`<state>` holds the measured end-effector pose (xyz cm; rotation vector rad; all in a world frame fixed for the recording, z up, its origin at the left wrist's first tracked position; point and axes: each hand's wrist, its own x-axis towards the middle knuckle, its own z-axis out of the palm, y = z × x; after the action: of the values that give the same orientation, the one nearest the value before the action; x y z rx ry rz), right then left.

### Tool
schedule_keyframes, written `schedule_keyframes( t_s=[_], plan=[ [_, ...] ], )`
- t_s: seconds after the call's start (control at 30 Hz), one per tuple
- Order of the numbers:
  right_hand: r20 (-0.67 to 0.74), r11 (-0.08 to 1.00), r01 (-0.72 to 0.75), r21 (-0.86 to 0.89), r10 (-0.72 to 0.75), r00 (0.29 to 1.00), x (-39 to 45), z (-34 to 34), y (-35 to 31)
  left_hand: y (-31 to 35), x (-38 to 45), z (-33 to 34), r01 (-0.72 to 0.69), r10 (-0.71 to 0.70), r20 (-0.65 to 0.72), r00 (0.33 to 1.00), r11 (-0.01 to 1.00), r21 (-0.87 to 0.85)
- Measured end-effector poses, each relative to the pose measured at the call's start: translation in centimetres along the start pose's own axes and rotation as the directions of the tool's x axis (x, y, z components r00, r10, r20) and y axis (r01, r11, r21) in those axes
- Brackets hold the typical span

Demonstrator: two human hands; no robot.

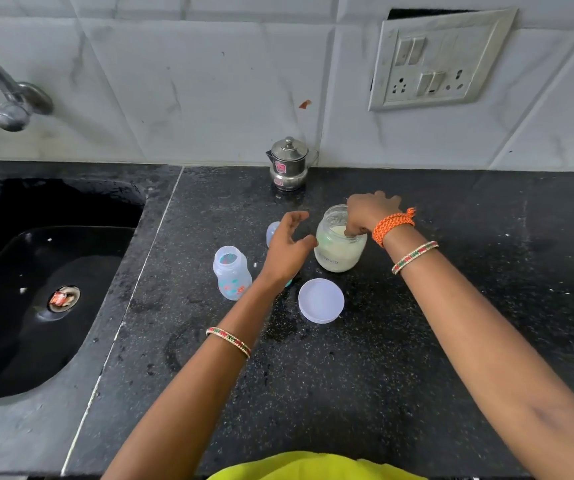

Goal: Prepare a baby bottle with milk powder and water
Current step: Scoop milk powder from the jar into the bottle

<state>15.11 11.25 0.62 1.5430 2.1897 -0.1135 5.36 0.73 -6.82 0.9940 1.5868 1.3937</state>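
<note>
Black speckled stone countertop [365, 375] fills most of the frame, backed by white marbled wall tiles. At centre right stands an open glass jar [339, 245] partly filled with pale milk powder. The right hand [368, 213] reaches down from above with its fingers dipped into the jar's mouth; whether they grip anything inside is hidden. An orange braided thread and a beaded bangle circle that wrist. The left hand [290, 249] hovers just to the left of the jar, fingers spread and loosely curved, holding nothing, its thumb close to the glass. Left of centre, an uncapped clear baby bottle [231, 273] with teal and orange prints stands upright on the counter. A small bluish cap [273, 232] peeks out behind the left hand. Just below the jar lies its round white lid [321, 301], flat on the stone. At upper centre, against the wall, sits a small steel lidded pot [289, 164]. A dark sink [36, 306] occupies the left side, with a metal tap [8, 95] at upper left. A switch plate [437, 60] is mounted at upper right.
</note>
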Motion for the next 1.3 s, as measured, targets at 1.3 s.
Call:
schedule_keyframes(
  t_s=[1.3],
  plan=[
    [-0.42,0.989,0.112,0.1,-0.061,0.906,-1.3,1.5,2.0,-0.4,-1.5,-0.9,0.051,-0.049,0.086,0.995,0.998,-0.029]
  ],
)
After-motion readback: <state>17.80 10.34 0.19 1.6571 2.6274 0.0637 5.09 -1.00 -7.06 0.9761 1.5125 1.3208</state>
